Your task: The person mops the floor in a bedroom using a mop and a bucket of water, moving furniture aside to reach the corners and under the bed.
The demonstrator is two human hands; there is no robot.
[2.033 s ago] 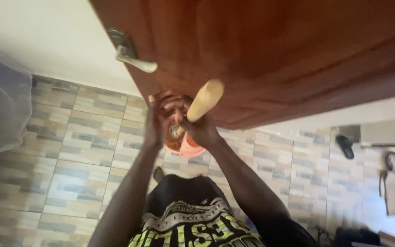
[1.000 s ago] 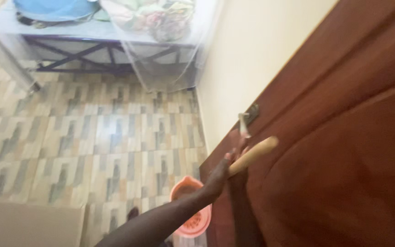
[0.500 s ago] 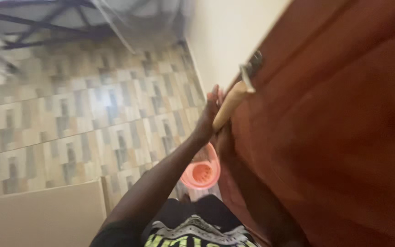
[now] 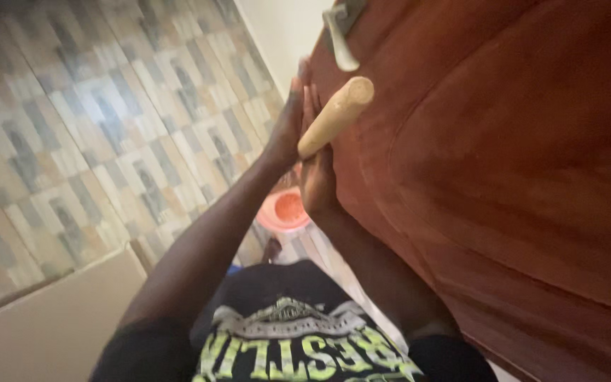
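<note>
A: Head view. Report the hands

B: Both are raised together against the wooden stick handle [image 4: 335,117], which slants up toward the brown door [image 4: 503,163]. The left hand [image 4: 288,124] lies flat along it, fingers extended; the right hand [image 4: 317,180] is clenched round its lower part, taking the weight. An orange bucket [image 4: 286,209] sits on the tiled floor [image 4: 86,141] directly beneath

A: Change from half a second ago?

B: The right hand now shows; the door lever [image 4: 339,39] stands clear above the handle's tip
</note>
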